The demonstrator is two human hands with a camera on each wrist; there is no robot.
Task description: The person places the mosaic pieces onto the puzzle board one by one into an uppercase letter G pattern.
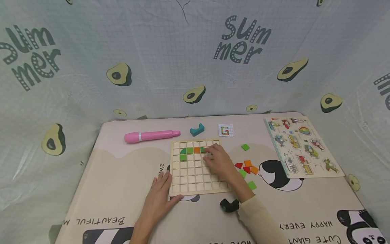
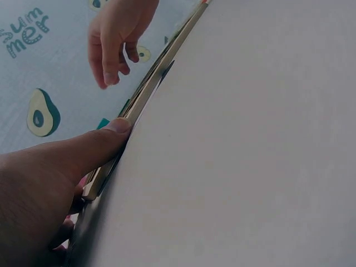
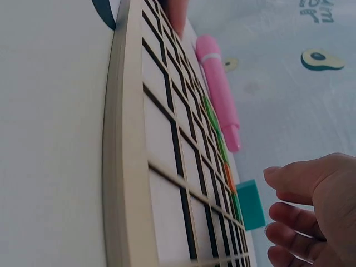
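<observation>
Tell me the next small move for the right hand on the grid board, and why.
Probably lift the right hand off the wooden grid board and reach for a loose tile beside it. A short row of green and orange tiles already sits in the grid, most cells are bare, and the left hand steadies the board's edge.

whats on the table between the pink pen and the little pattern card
In the head view, a teal block lies between the pink pen and the pattern card, just behind the wooden grid board.

The pale wooden grid board point(image 1: 198, 169) held green and orange tiles point(image 1: 193, 150); the pen point(image 1: 150, 136) was pink
</observation>
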